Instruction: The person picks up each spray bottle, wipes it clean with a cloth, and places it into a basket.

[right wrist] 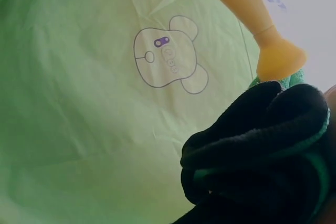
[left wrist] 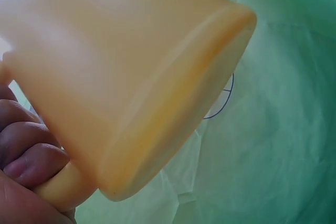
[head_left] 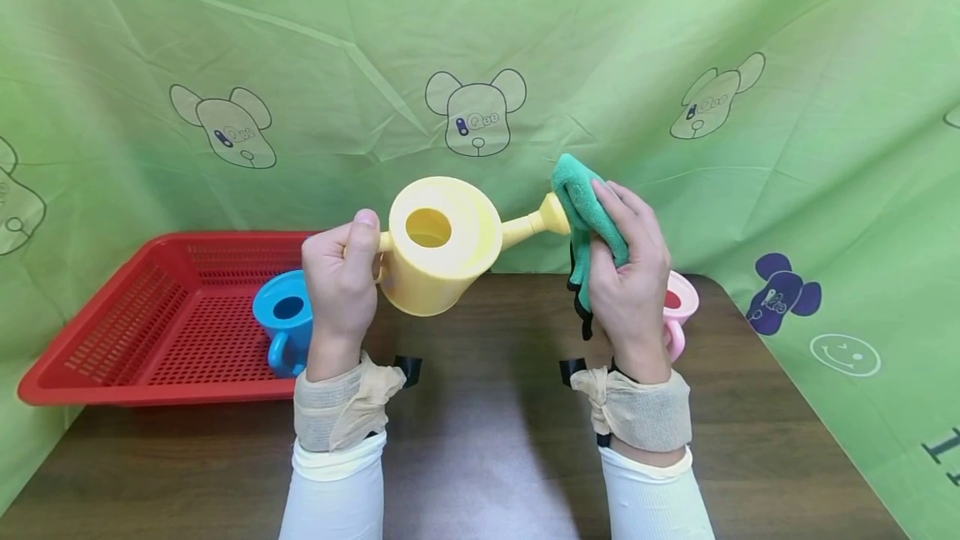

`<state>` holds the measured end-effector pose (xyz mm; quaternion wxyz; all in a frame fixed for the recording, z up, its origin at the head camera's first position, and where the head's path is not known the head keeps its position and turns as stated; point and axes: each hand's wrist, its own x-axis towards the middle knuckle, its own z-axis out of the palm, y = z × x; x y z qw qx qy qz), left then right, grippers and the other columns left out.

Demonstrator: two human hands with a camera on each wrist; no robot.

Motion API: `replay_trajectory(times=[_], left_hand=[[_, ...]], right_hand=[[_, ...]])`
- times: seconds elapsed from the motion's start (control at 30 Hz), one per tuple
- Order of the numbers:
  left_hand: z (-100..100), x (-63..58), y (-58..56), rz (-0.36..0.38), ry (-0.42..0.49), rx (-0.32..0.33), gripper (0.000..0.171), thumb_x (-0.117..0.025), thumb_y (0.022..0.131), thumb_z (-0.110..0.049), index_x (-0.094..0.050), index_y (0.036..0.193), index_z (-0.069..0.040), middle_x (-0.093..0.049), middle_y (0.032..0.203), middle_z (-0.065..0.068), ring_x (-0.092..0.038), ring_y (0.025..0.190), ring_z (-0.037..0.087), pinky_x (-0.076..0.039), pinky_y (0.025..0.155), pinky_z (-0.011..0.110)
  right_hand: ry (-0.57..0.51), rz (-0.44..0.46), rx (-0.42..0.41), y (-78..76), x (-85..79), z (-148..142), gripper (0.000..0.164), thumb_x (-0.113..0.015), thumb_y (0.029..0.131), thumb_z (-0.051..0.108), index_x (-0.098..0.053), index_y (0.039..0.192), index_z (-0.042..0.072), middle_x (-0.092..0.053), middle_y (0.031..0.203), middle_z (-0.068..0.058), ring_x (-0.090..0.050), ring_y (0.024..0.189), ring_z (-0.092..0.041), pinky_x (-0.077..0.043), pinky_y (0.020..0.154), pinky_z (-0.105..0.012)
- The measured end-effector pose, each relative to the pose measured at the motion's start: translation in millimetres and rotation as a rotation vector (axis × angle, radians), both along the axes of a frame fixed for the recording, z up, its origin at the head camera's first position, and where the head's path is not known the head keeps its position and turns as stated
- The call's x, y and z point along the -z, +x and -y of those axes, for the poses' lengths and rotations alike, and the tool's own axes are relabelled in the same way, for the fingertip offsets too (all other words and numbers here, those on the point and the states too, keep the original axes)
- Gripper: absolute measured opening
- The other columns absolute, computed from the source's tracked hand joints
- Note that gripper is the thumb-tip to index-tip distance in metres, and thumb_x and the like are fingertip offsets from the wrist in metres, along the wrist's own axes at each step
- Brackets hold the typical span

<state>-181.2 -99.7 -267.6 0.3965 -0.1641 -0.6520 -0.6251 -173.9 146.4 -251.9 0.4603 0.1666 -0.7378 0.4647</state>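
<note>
A yellow watering can (head_left: 442,273) is held up off the table by my left hand (head_left: 341,282), whose fingers curl round its handle (left wrist: 68,187). The can's spout points right, toward my right hand (head_left: 630,273). That hand grips a folded green cloth (head_left: 588,207) with dark edging, between thumb and fingers. At the flared spout tip (right wrist: 281,61) the cloth lies against the end. In the right wrist view the cloth's shaded underside (right wrist: 257,145) fills the lower right. The left wrist view shows the can's side and base close up.
A red perforated basket (head_left: 150,394) stands on the left of the wooden table (head_left: 480,457). A blue watering can (head_left: 281,307) is at its right end, partly behind my left hand. A pink watering can (head_left: 678,294) stands behind my right hand. A green printed curtain (head_left: 345,123) hangs behind.
</note>
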Motion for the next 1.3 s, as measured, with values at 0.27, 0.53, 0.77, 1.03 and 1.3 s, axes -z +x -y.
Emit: replay_trajectory(times=[0.27,0.53,0.77,1.03,1.3], left_hand=[[-1.3,-2.3,-0.9,0.002,0.184,0.028,0.056,-0.054,0.094,-0.022,-0.033,0.045,-0.004,-0.029,0.041,0.001,-0.023,0.038,0.013,-0.014,0.037,0.026],[-6.7,0.3,-6.0,0.037,0.095,-0.28,0.058,-0.055,0.092,-0.034,-0.038,0.046,-0.004,-0.034,0.044,0.003,-0.031,0.043,0.014,-0.021,0.04,0.025],[-12.9,4.9,-10.6,-0.084,-0.063,-0.408,0.049,-0.057,0.09,-0.029,-0.044,0.047,-0.009,-0.044,0.044,0.0,-0.039,0.043,0.007,-0.028,0.041,0.02],[-19.3,6.4,-11.5,-0.15,-0.107,-0.434,0.046,-0.057,0.088,-0.027,-0.043,0.047,-0.011,-0.044,0.044,-0.002,-0.038,0.041,0.007,-0.024,0.04,0.023],[-27.0,9.4,-12.3,-0.163,-0.159,-0.413,0.043,-0.059,0.086,-0.028,-0.046,0.048,-0.012,-0.047,0.046,-0.003,-0.04,0.042,0.006,-0.028,0.04,0.026]], right_hand=[[-0.014,0.005,-0.012,0.6,-0.7,0.6,0.045,-0.047,0.082,-0.015,-0.066,0.119,0.003,-0.06,0.122,-0.016,-0.054,0.117,-0.023,-0.041,0.099,-0.03],[0.061,-0.058,-0.112,6.9,-4.6,9.2,0.042,-0.048,0.08,-0.018,-0.065,0.116,-0.004,-0.059,0.122,-0.023,-0.054,0.115,-0.03,-0.039,0.097,-0.033],[0.194,-0.027,-0.18,17.3,-6.3,26.7,0.044,-0.047,0.079,-0.019,-0.066,0.115,-0.002,-0.058,0.125,-0.019,-0.055,0.115,-0.029,-0.043,0.096,-0.036],[0.242,0.059,-0.144,18.8,-3.8,31.6,0.045,-0.047,0.082,-0.014,-0.066,0.119,0.002,-0.059,0.124,-0.017,-0.055,0.115,-0.03,-0.045,0.094,-0.04],[0.267,0.098,-0.123,-2.1,15.2,17.4,0.05,-0.048,0.084,-0.01,-0.065,0.125,0.012,-0.058,0.128,-0.009,-0.054,0.119,-0.023,-0.044,0.093,-0.041]])
